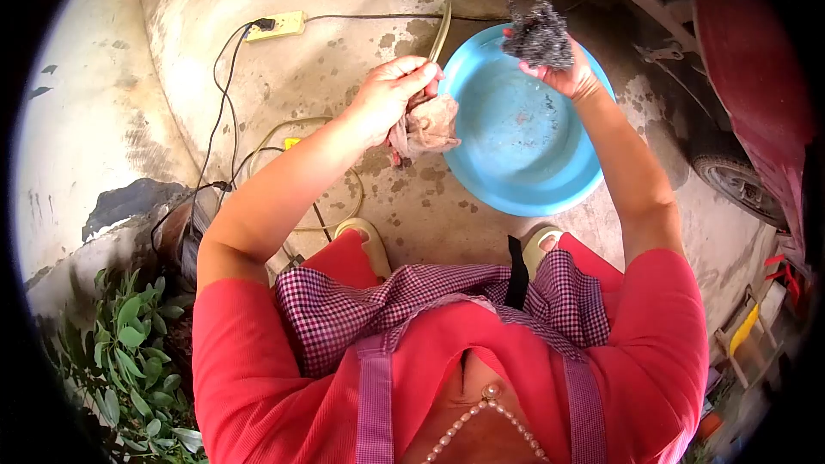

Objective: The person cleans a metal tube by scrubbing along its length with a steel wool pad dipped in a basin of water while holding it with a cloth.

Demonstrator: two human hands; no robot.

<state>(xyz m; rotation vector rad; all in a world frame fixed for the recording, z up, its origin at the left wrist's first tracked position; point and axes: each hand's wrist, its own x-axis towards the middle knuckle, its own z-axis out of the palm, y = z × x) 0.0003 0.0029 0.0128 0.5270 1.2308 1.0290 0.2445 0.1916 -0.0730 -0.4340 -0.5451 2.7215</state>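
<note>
My left hand is closed on a crumpled pinkish-beige rag, which hangs below the fingers by the basin's left rim. A pale hose runs up to these fingers; whether they grip it too, I cannot tell. Over the far right part of the light-blue plastic basin, my right hand holds up a dark grey, fuzzy clump. Its strands look like a scouring pad, but the exact kind is unclear. Inside the basin, dark specks lie on the wet-looking bottom.
A yellow power strip with black cords lies on the stained concrete floor to the left. A leafy plant stands at lower left. On the right are a dark red vehicle and its wheel.
</note>
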